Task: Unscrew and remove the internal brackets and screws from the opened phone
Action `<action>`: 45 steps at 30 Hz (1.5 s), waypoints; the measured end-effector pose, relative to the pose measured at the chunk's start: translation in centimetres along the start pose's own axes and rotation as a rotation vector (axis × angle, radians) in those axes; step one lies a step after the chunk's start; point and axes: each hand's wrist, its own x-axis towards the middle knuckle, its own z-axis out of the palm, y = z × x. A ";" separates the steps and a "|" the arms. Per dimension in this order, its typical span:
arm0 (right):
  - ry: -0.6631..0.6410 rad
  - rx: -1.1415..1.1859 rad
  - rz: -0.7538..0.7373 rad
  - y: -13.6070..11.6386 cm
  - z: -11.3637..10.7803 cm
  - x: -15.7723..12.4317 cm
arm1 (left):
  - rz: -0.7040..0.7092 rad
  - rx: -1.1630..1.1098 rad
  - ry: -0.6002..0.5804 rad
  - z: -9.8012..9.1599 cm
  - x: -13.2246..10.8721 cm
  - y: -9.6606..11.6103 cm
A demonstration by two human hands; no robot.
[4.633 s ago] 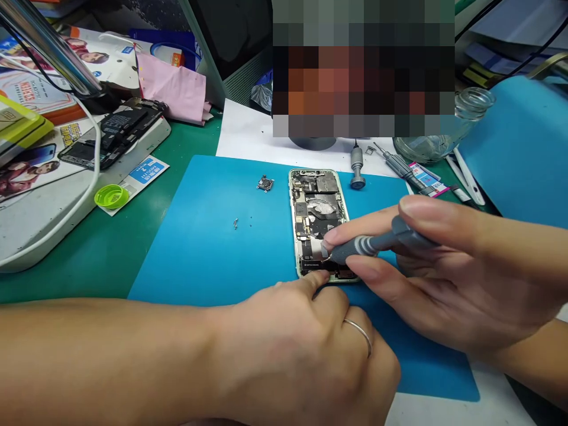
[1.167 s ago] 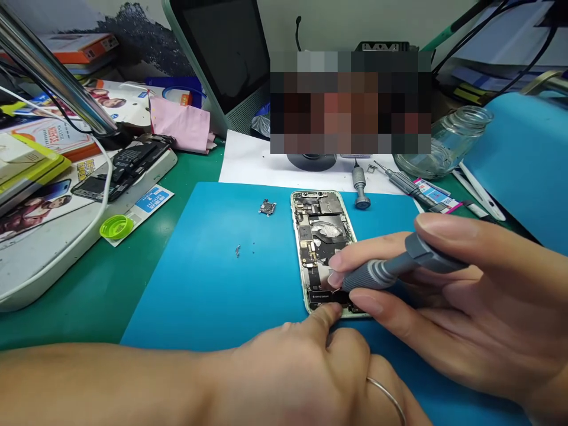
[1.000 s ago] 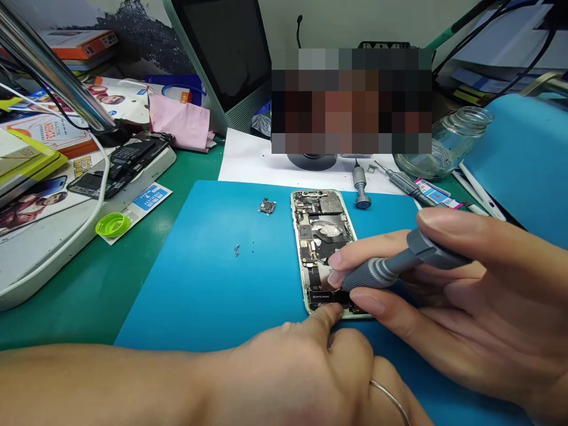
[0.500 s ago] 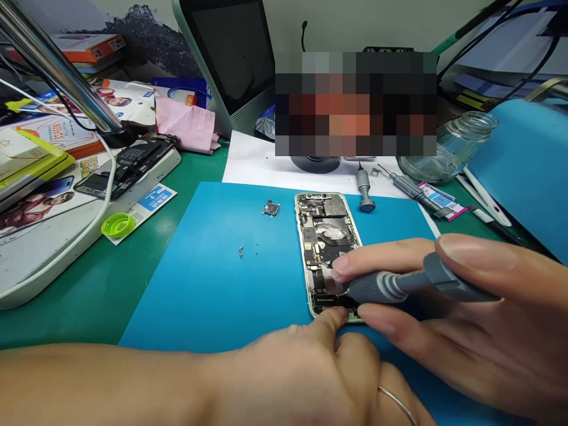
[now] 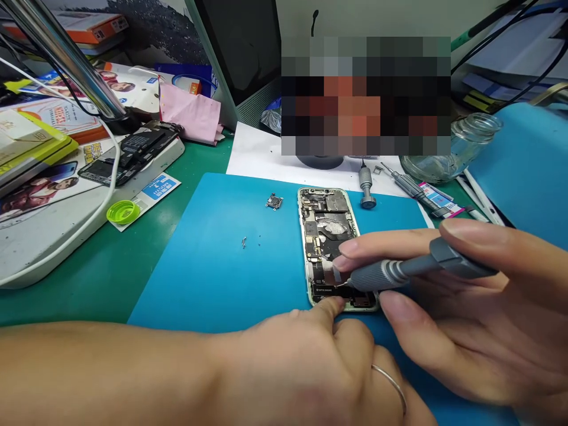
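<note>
An opened smartphone [image 5: 329, 229], its inner parts exposed, lies on the blue mat [image 5: 222, 272]. My left hand [image 5: 310, 361] presses its index fingertip on the phone's lower edge, while its other fingers curl in below. In my right hand [image 5: 465, 302] is a grey precision screwdriver [image 5: 381, 275], slanted so that its thin tip meets the phone's lower part, just above a black strip. One right finger bears on the screwdriver's end cap, and others lie along its shaft. Left of the phone sit a small metal part [image 5: 274, 202] and tiny screws [image 5: 244, 242].
Behind the phone stands a second screwdriver [image 5: 366, 188], with a glass jar [image 5: 459, 148] and more tools [image 5: 412, 186] to its right. Another opened phone [image 5: 133, 155] rests on a white lamp base [image 5: 44, 236] at left, near a green cap [image 5: 123, 212]. A dark screen [image 5: 242, 47] stands behind.
The view has shifted slightly. A lower finger of my right hand has moved away from the screwdriver's tip end. The screwdriver's tip stays at the phone's lower part, and my left fingertip remains there.
</note>
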 end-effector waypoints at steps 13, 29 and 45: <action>-0.056 -0.028 -0.162 -1.6 -0.2 0.9 | 0.008 0.062 0.122 1.0 0.1 -0.2; -0.069 0.011 -0.078 -2.1 0.2 1.3 | 0.015 0.122 0.060 0.4 -0.1 0.0; -0.059 -0.062 -0.154 -2.5 0.0 2.1 | 0.032 0.080 -0.007 -0.1 0.1 -0.1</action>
